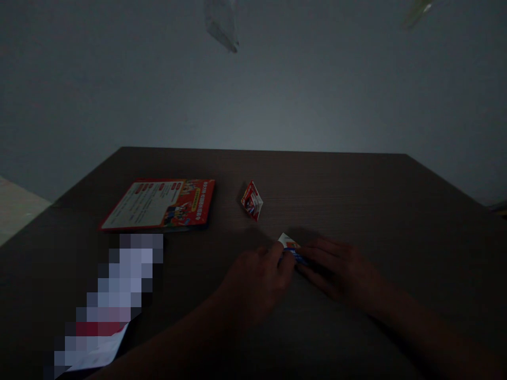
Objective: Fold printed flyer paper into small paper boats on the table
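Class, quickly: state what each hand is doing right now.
Left hand: pinching the folded paper.
Right hand: open, fingers resting on that paper.

The small folded paper [291,247] is white with red and blue print. It lies flat on the dark table [356,190], partly covered.

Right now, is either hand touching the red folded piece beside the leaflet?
No: the red folded piece lies apart, beyond the left hand and right hand, which touch another paper.

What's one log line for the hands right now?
left hand: touching small folded printed paper | right hand: on same paper | nearby: red-white folded paper shape
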`<state>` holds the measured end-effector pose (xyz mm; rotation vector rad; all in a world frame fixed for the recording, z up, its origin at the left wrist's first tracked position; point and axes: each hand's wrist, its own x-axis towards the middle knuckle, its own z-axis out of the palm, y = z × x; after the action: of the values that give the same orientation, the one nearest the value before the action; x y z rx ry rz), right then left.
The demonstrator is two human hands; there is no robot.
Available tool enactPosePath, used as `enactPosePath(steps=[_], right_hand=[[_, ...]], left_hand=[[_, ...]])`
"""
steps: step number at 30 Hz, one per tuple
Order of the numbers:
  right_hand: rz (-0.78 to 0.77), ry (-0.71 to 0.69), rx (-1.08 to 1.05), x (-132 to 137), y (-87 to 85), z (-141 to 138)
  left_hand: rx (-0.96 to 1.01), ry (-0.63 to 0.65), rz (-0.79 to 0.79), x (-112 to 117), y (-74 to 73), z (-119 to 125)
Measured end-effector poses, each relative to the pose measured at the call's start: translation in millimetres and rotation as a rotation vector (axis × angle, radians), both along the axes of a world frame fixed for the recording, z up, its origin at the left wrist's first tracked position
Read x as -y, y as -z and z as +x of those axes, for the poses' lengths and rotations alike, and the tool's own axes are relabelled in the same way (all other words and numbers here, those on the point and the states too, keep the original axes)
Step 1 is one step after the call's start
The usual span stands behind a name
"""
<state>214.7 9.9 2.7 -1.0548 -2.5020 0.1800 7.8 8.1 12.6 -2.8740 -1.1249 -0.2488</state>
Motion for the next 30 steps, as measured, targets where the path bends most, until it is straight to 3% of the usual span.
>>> enactPosePath(steps=[9, 25, 30], right_hand=[[-0.018, 0.007, -0.053, -0.4, -0.3, -2.1], [-0.175, 0.206, -0.210, 2.1, 5.1, -17.3], [-0.158, 0.226, -0.247, -0.3, 7.0, -17.4]], left_hand=[[0.063, -0.029, -0.035, -1.6, 1.7, -0.6], [0.113, -0.039, -0.053, -2.6, 3.7, -0.1], [0.136, -0.044, -0.069, -2.7, 3.7, 0.7]])
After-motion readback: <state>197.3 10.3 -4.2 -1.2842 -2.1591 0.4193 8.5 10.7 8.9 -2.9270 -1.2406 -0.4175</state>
